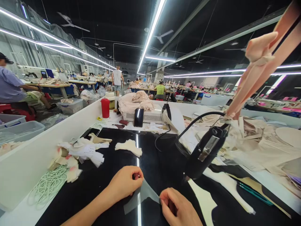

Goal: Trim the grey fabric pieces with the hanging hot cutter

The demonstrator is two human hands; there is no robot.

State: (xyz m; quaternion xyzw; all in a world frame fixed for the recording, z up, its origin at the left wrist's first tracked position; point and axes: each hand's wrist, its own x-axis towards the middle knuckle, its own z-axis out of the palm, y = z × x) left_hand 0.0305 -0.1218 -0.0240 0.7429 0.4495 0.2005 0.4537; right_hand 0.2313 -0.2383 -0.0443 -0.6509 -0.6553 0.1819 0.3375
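Both hands are over a glossy black tabletop [113,201], holding a thin, see-through whitish sheet [150,191] between them. My left hand [128,182] pinches its upper left edge, thumb and forefinger pressed together. The right corner sits between the closed thumb and fingers of my right hand [176,205]. Part of the sheet hangs down below my left hand. Beyond the hands lies a cream cut fabric piece [129,147]. To the right, a black handheld device with a metal plate [205,153] hangs on pinkish fabric strips [244,91], just above a pale cut piece [203,201].
Fabric scraps [88,149] and a tangle of light green cord [50,185] lie at the left. A red container [105,108] and a white vented box [145,117] stand at the back. Teal-handled scissors or a similar tool [254,193] and heaped beige fabric [268,141] are at the right.
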